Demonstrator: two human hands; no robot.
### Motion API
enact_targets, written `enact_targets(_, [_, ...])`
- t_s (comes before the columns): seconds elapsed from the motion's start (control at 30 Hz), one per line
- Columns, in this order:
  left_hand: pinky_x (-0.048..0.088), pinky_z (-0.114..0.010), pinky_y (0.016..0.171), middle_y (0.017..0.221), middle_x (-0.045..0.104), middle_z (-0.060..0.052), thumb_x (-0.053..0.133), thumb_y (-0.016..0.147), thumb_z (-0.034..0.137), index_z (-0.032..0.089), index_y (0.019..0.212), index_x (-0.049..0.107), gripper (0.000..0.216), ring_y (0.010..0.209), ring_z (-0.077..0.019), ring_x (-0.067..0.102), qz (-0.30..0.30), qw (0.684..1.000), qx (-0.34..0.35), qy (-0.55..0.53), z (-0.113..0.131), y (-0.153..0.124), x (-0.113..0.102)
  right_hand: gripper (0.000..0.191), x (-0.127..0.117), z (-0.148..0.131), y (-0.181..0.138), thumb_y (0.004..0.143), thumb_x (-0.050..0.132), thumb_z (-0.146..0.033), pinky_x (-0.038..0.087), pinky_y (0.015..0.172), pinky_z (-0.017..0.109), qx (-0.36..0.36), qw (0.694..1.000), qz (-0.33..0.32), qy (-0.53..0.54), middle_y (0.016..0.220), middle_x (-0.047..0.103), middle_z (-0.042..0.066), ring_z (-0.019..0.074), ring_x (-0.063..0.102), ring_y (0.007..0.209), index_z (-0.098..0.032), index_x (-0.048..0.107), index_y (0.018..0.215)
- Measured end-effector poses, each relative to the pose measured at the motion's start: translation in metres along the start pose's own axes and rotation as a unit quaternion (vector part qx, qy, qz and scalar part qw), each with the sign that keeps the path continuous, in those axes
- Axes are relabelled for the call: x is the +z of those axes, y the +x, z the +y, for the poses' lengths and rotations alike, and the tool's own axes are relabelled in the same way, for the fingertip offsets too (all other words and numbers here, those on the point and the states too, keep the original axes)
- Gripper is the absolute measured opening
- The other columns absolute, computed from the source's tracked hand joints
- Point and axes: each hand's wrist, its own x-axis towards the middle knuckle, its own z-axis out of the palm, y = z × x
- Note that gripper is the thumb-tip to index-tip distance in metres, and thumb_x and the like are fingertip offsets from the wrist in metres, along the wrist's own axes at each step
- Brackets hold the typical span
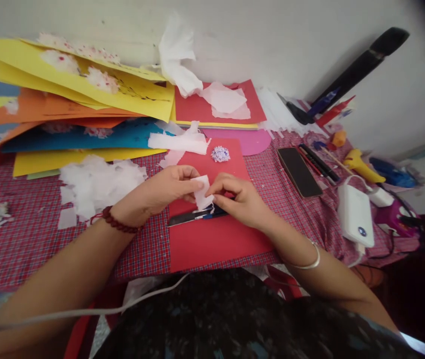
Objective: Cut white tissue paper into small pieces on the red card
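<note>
My left hand (167,192) and my right hand (240,199) meet over a red card sheet (216,239) and pinch a small folded piece of white tissue paper (202,192) between their fingertips. Both hands are closed on it. Under the hands lies a pair of scissors (197,216) with dark handles, flat on the red sheet. A small white and purple tissue flower (220,154) sits farther back on the same sheet. My left wrist wears a dark red bead bracelet, my right a thin silver bangle.
A heap of white tissue scraps (96,182) lies left on the red checked cloth (29,239). Stacked yellow, orange and blue card (74,94) fills the back left. Right: a black phone (299,172), pens (319,162), white power bank (355,215), yellow glue gun (360,164).
</note>
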Motion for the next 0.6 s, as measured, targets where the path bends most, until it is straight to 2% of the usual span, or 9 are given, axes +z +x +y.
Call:
enact_targets(0.1, [0.040, -0.021, 0.060, 0.066, 0.059, 0.003, 0.070, 0.078, 0.031, 0.015, 0.070, 0.061, 0.020, 0.061, -0.0078, 0.052, 0.022, 0.992, 0.047, 0.112, -0.0010, 0.0005, -0.0023, 0.010, 0.0035, 0.0017, 0.0003, 0.089, 0.059, -0.025, 0.041, 0.062, 0.027, 0.073, 0.996, -0.010, 0.046, 0.076, 0.057, 0.000, 0.0120, 0.051, 0.066, -0.017, 0.062, 0.083])
enact_targets(0.17, [0.036, -0.021, 0.056, 0.063, 0.057, 0.004, 0.070, 0.076, 0.032, 0.016, 0.068, 0.061, 0.020, 0.058, -0.0078, 0.049, 0.018, 0.989, 0.050, 0.141, -0.0025, 0.0012, -0.0034, 0.015, 0.0056, 0.0032, 0.0007, 0.089, 0.058, -0.030, 0.037, 0.058, 0.026, 0.099, 0.993, -0.004, 0.061, 0.070, 0.052, -0.002, 0.0112, 0.046, 0.062, -0.018, 0.058, 0.080])
enact_targets(0.23, [0.036, -0.021, 0.054, 0.061, 0.058, 0.004, 0.069, 0.073, 0.028, 0.016, 0.069, 0.061, 0.014, 0.055, -0.0083, 0.050, -0.001, 0.991, 0.030, 0.130, -0.0038, 0.0017, -0.0035, 0.019, 0.0068, 0.0043, 0.0013, 0.089, 0.058, -0.033, 0.034, 0.055, 0.025, 0.105, 0.993, 0.012, 0.057, 0.066, 0.048, -0.004, 0.0105, 0.042, 0.059, -0.018, 0.054, 0.078])
enact_targets(0.37, [0.045, -0.022, 0.059, 0.064, 0.065, 0.002, 0.067, 0.068, 0.020, 0.017, 0.076, 0.064, 0.010, 0.058, -0.0098, 0.058, -0.026, 0.997, -0.010, 0.071, -0.0051, 0.0017, -0.0003, 0.021, 0.0070, 0.0051, 0.0010, 0.088, 0.059, -0.033, 0.032, 0.055, 0.025, 0.093, 0.994, 0.046, 0.017, 0.064, 0.047, -0.005, 0.0098, 0.040, 0.058, -0.019, 0.050, 0.074])
enact_targets(0.6, [0.053, -0.021, 0.060, 0.063, 0.067, 0.000, 0.069, 0.068, 0.016, 0.016, 0.072, 0.065, 0.006, 0.058, -0.0104, 0.063, 0.003, 1.000, -0.005, -0.005, -0.0065, 0.0016, 0.0062, 0.016, 0.0058, 0.0068, -0.0015, 0.085, 0.059, -0.026, 0.035, 0.057, 0.025, 0.087, 0.994, 0.052, -0.036, 0.065, 0.049, -0.005, 0.0099, 0.043, 0.059, -0.019, 0.050, 0.073])
